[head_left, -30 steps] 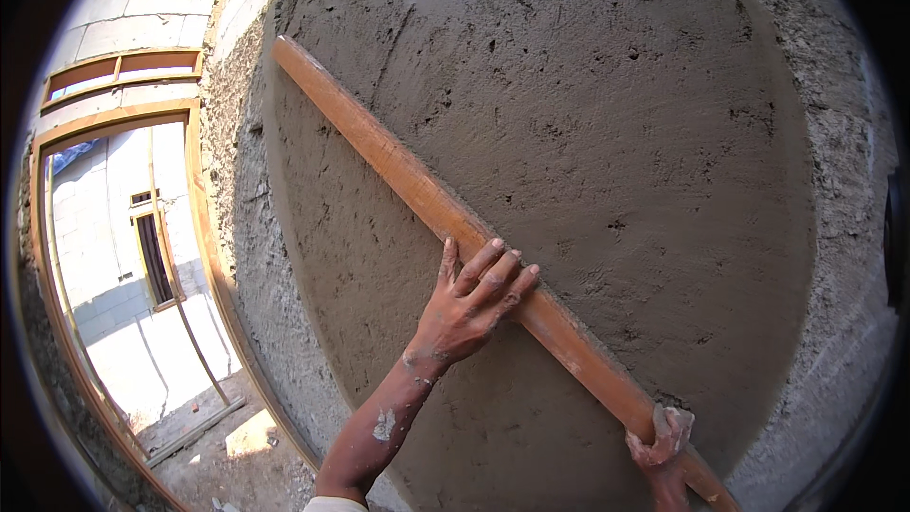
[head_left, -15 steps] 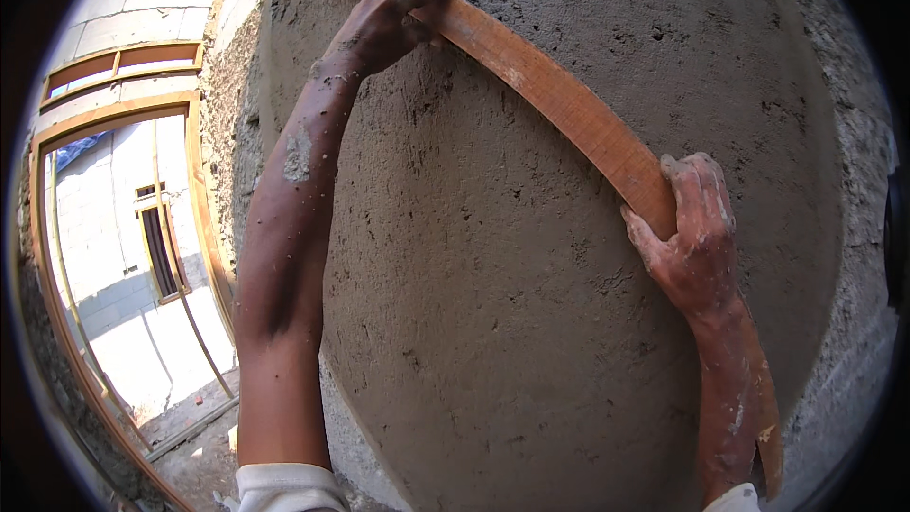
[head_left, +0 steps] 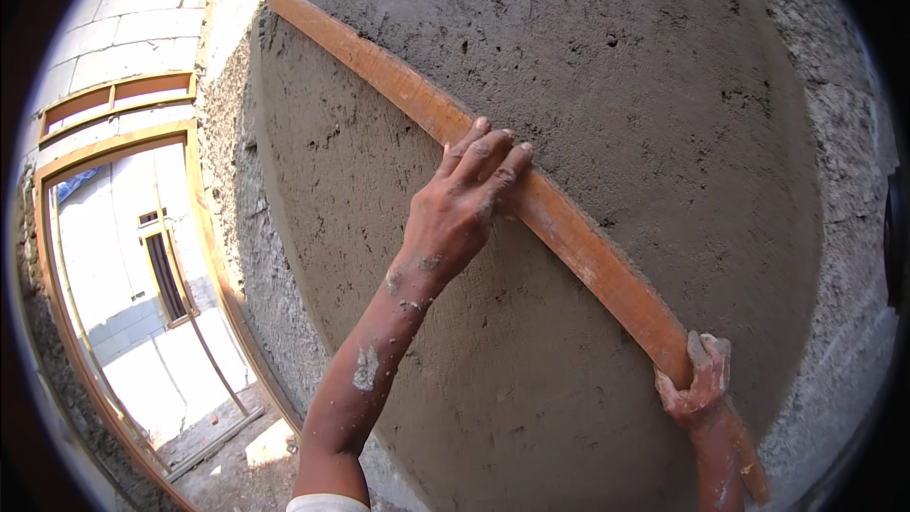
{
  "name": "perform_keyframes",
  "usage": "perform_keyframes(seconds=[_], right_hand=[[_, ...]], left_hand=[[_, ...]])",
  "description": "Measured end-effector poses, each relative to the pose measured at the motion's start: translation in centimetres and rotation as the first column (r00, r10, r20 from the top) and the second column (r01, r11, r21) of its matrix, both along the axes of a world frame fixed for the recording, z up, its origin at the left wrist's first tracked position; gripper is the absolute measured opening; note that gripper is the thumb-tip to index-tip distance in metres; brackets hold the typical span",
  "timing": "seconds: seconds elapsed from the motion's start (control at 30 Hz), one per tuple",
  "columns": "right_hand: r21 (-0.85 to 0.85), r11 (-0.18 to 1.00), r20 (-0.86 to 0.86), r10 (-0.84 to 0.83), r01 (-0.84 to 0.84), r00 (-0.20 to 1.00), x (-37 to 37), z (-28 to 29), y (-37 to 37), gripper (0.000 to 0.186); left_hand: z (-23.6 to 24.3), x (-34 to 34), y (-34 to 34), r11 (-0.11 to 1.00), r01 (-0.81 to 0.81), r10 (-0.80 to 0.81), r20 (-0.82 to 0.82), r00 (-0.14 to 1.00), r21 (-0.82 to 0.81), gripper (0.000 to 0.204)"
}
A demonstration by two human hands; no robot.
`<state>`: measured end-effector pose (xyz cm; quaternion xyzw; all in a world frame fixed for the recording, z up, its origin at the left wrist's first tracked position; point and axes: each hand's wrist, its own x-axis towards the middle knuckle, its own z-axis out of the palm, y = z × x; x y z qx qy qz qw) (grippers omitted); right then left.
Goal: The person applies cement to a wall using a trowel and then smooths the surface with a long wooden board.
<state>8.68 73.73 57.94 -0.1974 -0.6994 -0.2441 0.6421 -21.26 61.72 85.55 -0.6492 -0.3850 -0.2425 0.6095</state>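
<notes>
A long reddish-brown wooden board (head_left: 592,261) lies slantwise against the wet grey plaster (head_left: 493,360) of a wall. Its upper end is at the upper left, its lower end past my right wrist. Near its middle, my left hand (head_left: 464,194) grips it, fingers bent over the upper edge and thumb hidden. Lower right, my right hand (head_left: 700,381) is wrapped round the board, with fingers on one edge and the thumb on the other. Mortar smears both hands and forearms.
Rough grey wall (head_left: 848,152) borders the smooth plaster on the right. To the left stands a wooden door frame (head_left: 204,218) with a small framed opening (head_left: 152,85) above it. Beyond it is a pale block wall (head_left: 109,275) in sunlight. Pale blocks (head_left: 142,0) show at the upper left.
The board has moved down the wall, and its upper end has come fully into view. My left hand has moved down and right, and my right hand has lowered with the board.
</notes>
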Motion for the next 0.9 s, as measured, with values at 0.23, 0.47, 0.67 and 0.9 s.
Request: perform_keyframes(seconds=[0.23, 0.47, 0.67, 0.9], right_hand=[[-0.128, 0.992, 0.011, 0.007, -0.006, 1.000, 4.3, -14.0, 0.3, 0.072], [-0.066, 0.998, -0.040, -0.012, 0.009, 0.999, 4.3, -6.9, 0.8, 0.073], [0.107, 0.994, -0.060, -0.027, 0.033, 0.998, 2.9, 7.2, 0.7, 0.070], [0.086, 0.996, -0.065, -0.009, 0.014, 0.998, -0.7, 22.7, 0.9, 0.061]], left_hand=[[-13.3, 4.8, 0.5, 0.989, -0.058, 0.066, 0.054, 0.996, -0.137, 0.057], [-6.0, 5.1, 1.6, 0.997, 0.038, -0.034, 0.061, 0.998, -0.066, 0.058], [6.9, 2.8, 2.1, 0.996, 0.077, -0.074, -0.070, 0.995, 0.045, 0.065], [22.5, 0.3, 1.1, 0.996, 0.093, -0.091, -0.095, 0.991, 0.015, 0.065]])
